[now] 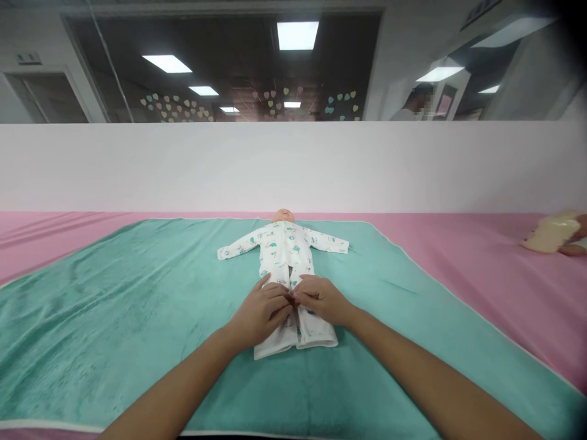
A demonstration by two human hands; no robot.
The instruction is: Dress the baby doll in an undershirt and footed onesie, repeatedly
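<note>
A white long-sleeved baby romper [287,244] with small teal prints lies spread on a green blanket [151,305], its sleeves stretched out to both sides. At its neck shows the head of a baby doll [283,215]. Over the romper's legs, my left hand [263,308] pinches the inner edge of the left leg. Close beside it, my right hand [321,296] has fingers closed on the facing edge, the fingertips of both hands almost touching. A gap runs between the two legs. Whatever lies right under the fingertips is hidden.
A pink cover [495,275] lies under the blanket. At the far right another person's hand [580,232] holds a cream-coloured bottle [550,232]. A low white wall [275,165] stands behind, with glass above it and a person [415,104] at upper right.
</note>
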